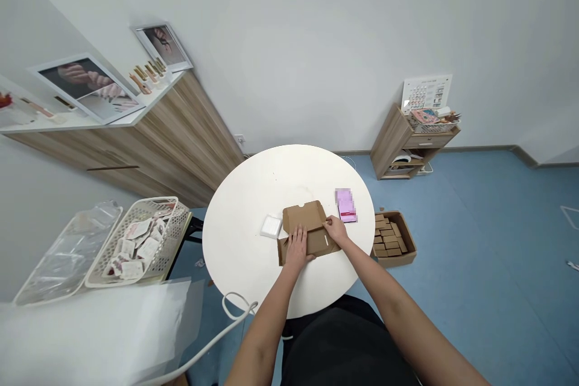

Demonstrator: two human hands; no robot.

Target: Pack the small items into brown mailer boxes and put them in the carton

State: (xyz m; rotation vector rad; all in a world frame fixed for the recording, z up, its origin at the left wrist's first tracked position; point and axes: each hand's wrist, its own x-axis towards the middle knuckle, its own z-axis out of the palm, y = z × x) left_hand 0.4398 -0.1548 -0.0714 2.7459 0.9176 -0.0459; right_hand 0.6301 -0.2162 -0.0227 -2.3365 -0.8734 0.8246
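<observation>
A brown cardboard mailer box (pixel 304 215), partly folded with its lid flap up, lies on the round white table (pixel 239 193). My left hand (pixel 297 247) rests on it, fingers stretched out across the fold and the lower panel. At the box's right edge, my right hand (pixel 336 229) has its fingers closed on a corner flap. Left of the box is a small white square packet (pixel 271 226). A pink-purple pack (pixel 346 205), blurred in the picture, sits beyond my right hand.
On the floor right of the table stands a carton (pixel 395 260) of small brown boxes. White baskets (pixel 136 241) of packets are at the left, near a white cable (pixel 212 341). A wooden cabinet (pixel 181 139) and a small shelf unit (pixel 391 145) stand by the wall.
</observation>
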